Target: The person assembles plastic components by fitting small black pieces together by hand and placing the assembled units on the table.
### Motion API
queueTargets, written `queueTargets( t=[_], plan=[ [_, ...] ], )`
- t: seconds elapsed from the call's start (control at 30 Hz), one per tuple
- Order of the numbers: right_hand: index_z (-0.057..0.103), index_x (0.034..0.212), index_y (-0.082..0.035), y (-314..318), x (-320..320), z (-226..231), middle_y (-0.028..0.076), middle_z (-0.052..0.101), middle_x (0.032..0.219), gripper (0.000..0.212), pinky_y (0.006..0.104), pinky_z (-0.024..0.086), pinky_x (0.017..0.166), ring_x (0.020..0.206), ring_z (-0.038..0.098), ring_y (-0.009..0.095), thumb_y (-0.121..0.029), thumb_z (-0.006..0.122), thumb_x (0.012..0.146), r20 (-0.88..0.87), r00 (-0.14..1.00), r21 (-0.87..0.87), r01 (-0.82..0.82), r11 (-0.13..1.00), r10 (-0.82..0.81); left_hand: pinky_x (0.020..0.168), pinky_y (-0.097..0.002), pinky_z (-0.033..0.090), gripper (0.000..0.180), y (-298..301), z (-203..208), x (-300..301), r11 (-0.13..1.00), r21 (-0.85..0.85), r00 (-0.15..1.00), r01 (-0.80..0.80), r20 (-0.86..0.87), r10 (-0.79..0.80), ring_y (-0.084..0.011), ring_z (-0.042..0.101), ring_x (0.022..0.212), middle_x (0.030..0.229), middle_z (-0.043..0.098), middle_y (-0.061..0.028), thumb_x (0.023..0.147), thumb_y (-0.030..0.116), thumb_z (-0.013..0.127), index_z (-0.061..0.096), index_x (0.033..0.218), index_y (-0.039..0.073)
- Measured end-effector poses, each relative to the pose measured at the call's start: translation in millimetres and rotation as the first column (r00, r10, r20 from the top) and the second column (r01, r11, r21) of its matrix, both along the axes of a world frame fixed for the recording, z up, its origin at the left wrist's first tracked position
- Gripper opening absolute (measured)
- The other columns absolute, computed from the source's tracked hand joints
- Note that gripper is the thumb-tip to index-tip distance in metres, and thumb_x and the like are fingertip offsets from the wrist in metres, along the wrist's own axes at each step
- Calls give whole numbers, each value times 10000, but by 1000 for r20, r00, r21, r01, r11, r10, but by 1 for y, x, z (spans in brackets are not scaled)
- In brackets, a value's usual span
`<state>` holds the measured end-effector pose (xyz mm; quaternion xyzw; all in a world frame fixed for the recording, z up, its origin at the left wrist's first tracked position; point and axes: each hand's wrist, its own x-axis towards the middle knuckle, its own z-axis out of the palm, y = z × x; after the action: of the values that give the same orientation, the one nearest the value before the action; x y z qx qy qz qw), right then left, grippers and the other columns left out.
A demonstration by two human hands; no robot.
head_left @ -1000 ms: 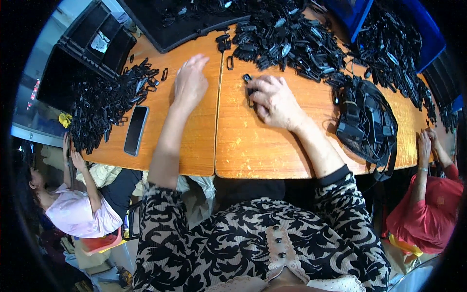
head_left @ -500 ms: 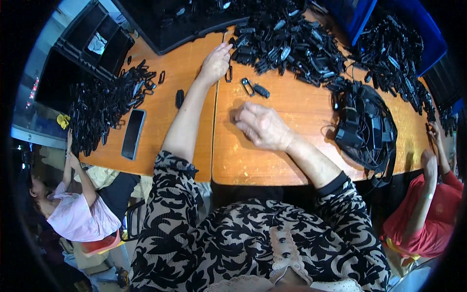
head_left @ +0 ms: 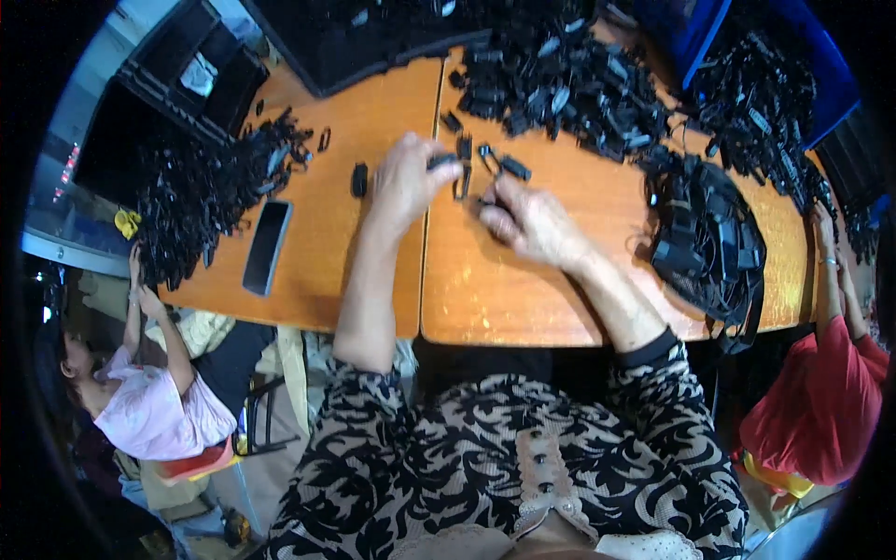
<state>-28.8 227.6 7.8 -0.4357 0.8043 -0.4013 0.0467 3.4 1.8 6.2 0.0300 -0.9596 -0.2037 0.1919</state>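
My left hand (head_left: pixel 403 183) is closed, with a small black plastic piece (head_left: pixel 441 161) between thumb and fingertips. Just right of the table seam, my right hand (head_left: pixel 537 222) has its fingers curled together; whatever they hold, if anything, is hidden. Between the two hands lie a slim black frame (head_left: pixel 461 189) and a dark piece (head_left: pixel 464 147). Beyond my right fingertips rests a dark oblong part (head_left: pixel 515 168), beside another small frame (head_left: pixel 486 155). A single black part (head_left: pixel 359 180) lies to the left of my left hand.
A large heap of black parts (head_left: pixel 560 89) covers the far middle, another heap (head_left: pixel 210 201) the left. A phone (head_left: pixel 267 248) lies near the left heap. Tangled black straps and devices (head_left: pixel 705 243) sit on the right. Co-workers sit at both sides, near a blue bin (head_left: pixel 831 75).
My left hand has come back from the far heap toward me, now with a small black piece. My right hand has moved slightly right and forward, nearer the loose parts.
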Motion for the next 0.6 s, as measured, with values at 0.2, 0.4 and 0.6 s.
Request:
queueTargets(
  t=[0.2,0.4,0.6],
  plan=[
    [586,1018,-16,2,1,-24,231,666,847,228,470,516,670,778,669,386,-233,615,957,81,996,-67,52,996,-46,768,-371,514,126,6,-3,10,979,201,996,11,-91,8,-268,648,843,908,666,-133,836,108,717,678,917,19],
    [618,935,-76,10,-4,-7,-46,539,695,160,202,300,491,565,419,37,-228,653,968,760,632,-442,334,832,151,702,-241,480,173,39,10,18,565,801,980,201,-161,-121,-77,568,803,924,610,-3,816,-48,704,639,972,-9],
    [620,847,-93,11,-29,-27,-33,568,724,217,228,374,560,650,483,57,-280,666,947,717,689,-297,162,941,108,707,-231,472,236,48,-9,12,709,642,922,293,8,-388,-65,553,785,898,599,7,808,-14,745,712,1041,-3]
  ],
)
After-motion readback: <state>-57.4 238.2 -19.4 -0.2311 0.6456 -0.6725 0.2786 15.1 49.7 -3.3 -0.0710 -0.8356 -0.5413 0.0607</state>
